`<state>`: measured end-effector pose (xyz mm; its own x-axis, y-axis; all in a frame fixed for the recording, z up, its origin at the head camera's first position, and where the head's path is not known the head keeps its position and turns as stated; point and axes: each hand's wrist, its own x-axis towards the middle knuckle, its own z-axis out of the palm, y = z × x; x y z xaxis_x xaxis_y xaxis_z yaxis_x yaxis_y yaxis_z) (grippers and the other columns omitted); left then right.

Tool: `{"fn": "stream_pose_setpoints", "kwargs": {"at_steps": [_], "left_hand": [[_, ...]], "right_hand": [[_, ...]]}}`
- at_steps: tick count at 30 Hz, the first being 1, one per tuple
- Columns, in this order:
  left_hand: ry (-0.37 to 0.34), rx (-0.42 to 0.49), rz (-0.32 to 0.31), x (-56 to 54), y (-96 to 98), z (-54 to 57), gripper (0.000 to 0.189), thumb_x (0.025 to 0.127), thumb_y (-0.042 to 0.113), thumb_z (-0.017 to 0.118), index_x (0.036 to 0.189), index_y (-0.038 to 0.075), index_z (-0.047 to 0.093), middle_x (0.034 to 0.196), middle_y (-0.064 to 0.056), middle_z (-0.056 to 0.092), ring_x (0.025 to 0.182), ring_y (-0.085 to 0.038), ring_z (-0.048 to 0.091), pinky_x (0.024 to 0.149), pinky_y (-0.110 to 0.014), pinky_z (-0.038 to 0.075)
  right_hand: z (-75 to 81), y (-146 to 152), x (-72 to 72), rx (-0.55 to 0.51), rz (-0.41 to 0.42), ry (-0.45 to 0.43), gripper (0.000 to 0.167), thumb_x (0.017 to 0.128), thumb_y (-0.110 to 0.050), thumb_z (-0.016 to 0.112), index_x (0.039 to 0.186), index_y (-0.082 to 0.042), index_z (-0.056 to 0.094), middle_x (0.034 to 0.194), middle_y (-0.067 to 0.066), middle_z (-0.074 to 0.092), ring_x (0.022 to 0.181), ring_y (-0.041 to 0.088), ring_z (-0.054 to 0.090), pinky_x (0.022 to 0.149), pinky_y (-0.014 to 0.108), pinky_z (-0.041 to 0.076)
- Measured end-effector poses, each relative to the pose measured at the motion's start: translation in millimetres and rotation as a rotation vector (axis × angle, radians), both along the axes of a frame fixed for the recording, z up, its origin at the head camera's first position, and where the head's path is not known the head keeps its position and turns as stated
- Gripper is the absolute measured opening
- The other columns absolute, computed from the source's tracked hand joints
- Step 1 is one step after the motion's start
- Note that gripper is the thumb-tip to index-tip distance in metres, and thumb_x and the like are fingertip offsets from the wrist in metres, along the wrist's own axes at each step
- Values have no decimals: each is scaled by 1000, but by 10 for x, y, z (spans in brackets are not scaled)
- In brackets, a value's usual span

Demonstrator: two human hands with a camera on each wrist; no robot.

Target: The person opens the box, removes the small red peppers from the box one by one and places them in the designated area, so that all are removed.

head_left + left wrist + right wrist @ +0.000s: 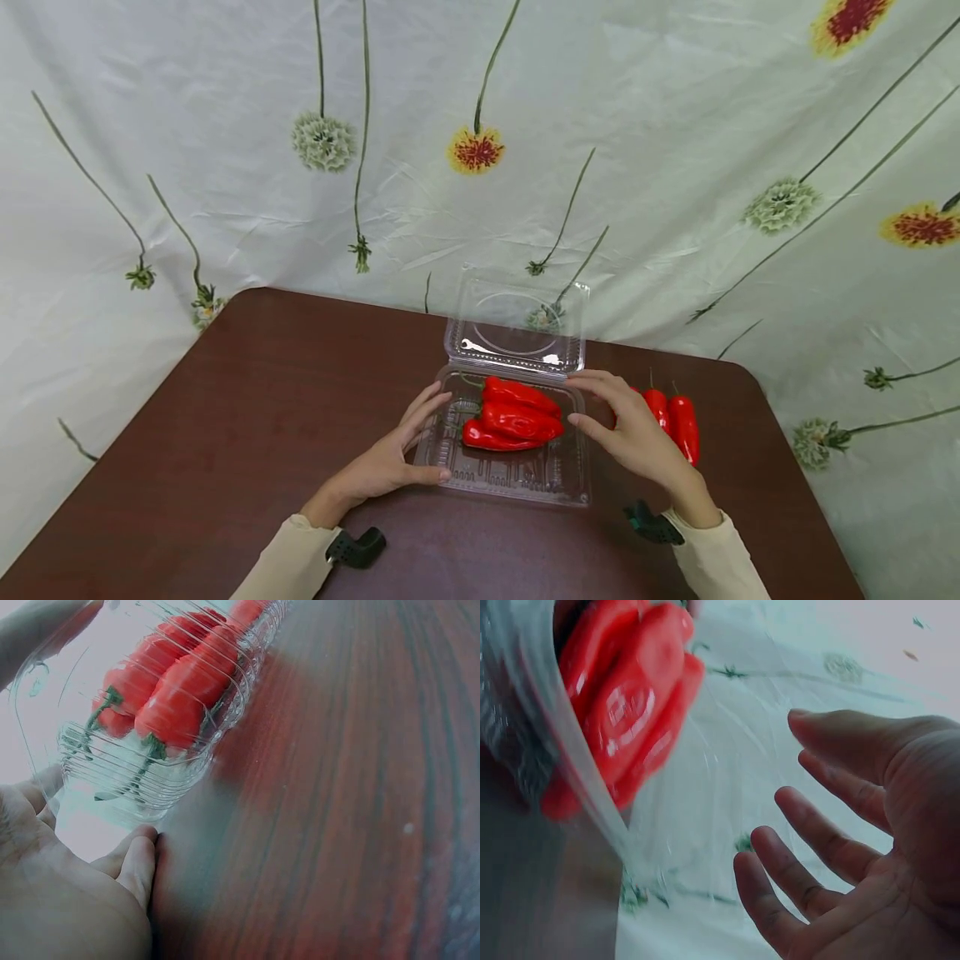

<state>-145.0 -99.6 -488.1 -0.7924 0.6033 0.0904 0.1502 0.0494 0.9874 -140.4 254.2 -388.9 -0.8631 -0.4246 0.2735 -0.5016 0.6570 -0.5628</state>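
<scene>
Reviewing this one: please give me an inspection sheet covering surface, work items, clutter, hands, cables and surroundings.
Surface: dark reddish-brown wood-grain table, far corners rounded.
Job's things: clear plastic hinged container, lid raised, three glossy red elongated peppers inside; more red peppers on the table to its right, partly hidden.
Clutter: nothing seen.
Hands: left hand at container's left side, right hand at its right; fingers extended, contact unclear.
Cables: nothing seen.
Surroundings: pale flower-printed fabric behind.

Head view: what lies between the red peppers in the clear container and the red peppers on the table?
In the head view, the container's right rim and the right grip, which partly hides the table peppers.
</scene>
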Motion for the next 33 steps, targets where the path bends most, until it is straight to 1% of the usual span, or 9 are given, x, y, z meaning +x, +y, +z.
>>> {"fn": "stream_pose_setpoints", "kwargs": {"at_steps": [5,12,16,20,26,33], "left_hand": [[14,2,6,0,9,7,99,86,15,79,162,17,15,169,1,-9,152,-44,10,117,-67,13],[22,2,1,0,-5,-19,99,87,14,79,162,17,14,169,0,-10,152,-44,10,117,-67,14],[22,9,-3,-1,0,-17,100,87,14,79,162,17,14,169,0,-10,152,-44,10,117,-67,14],[24,11,-2,3,12,-14,100,86,13,79,162,16,14,169,-1,-10,152,-42,9,117,-66,14],[25,7,-1,5,23,-18,99,87,14,79,162,15,14,169,-1,-9,153,-41,8,117,-67,13],[22,15,2,1,20,-19,100,86,13,79,162,16,14,169,0,-9,153,-39,6,117,-67,13]], "right_hand": [[-36,-181,-33,26,68,-9,43,89,-5,74,130,-13,65,136,4,61,128,25,53,100,51,49],[-67,-413,-63,38,114,-2,39,89,-6,75,126,-13,68,131,4,65,127,25,56,104,50,47],[-76,-509,-98,86,136,-20,39,88,-7,76,126,-12,68,128,2,68,124,25,59,104,48,47],[-116,-568,-139,130,154,-49,37,89,-11,76,126,-12,68,126,2,69,120,24,61,103,47,48],[-195,-594,-179,149,170,-62,38,88,-9,76,125,-11,67,125,4,68,117,23,62,101,44,49],[-212,-623,-166,178,166,-98,40,87,-6,77,125,-13,67,130,5,65,122,27,57,104,50,45]]}}
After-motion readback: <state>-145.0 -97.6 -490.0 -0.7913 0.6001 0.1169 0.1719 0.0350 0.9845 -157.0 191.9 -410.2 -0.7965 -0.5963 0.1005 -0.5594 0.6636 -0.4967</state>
